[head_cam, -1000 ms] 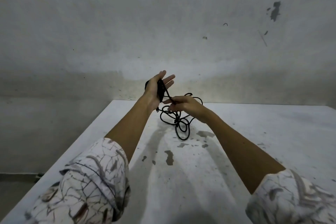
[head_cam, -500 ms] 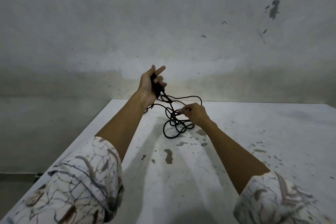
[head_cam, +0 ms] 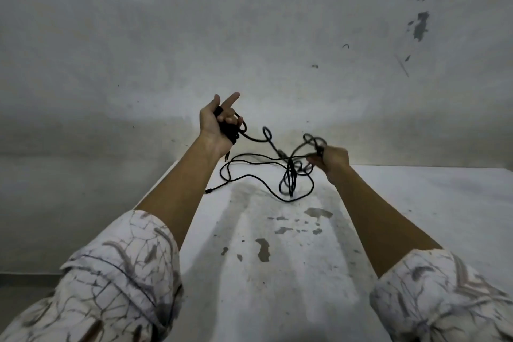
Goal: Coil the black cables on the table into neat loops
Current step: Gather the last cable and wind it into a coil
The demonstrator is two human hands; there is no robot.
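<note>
Left grip [head_cam: 219, 122] is raised above the far left corner of the surface [head_cam: 277, 286], palm turned toward the camera, its lower fingers curled round a dark bundle of coiled cable [head_cam: 230, 130] while the index finger and thumb stick up free. From the right side of that grip the cable runs out in a sagging arc with one small loop in it, then drops toward a loose tangle [head_cam: 291, 178] that lies between the two grips and a little nearer the camera. Below and to the right of the left grip a long strand sweeps across the surface, and one cable end with a small plug [head_cam: 208, 191] rests near the surface's left edge, just right of the left forearm. A second short end hangs just under the left wrist. Right grip [head_cam: 331, 159] sits lower than the left one and well apart from it, knuckles toward the camera, fingers closed on a strand of the cable, with a few small loops standing up just left of and above it. Both forearms are bare, with patterned white sleeves [head_cam: 119, 272] pushed up. Dark stains mark the surface nearer the camera than both grips, and a stained grey wall [head_cam: 249, 36] stands behind them.
</note>
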